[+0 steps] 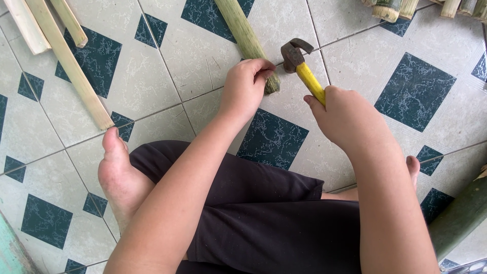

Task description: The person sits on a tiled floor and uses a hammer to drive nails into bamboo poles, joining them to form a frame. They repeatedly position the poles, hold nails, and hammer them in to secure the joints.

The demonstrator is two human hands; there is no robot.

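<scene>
My left hand [244,86] grips the near end of a green bamboo stick [243,35] that lies on the tiled floor and runs away toward the top of the view. My right hand [345,119] is closed around the yellow handle of a claw hammer [299,61]. Its rusty head hovers just right of the stick's near end, close to my left fingers. I sit on the floor with my legs folded, in dark shorts, and my bare foot [119,172] rests at the left.
Split pale bamboo strips [66,56] lie at the upper left. Several cut bamboo ends [406,7] sit along the top right edge. A thick green bamboo piece [459,218] leans in at the lower right. The floor has pale tiles with dark diamonds.
</scene>
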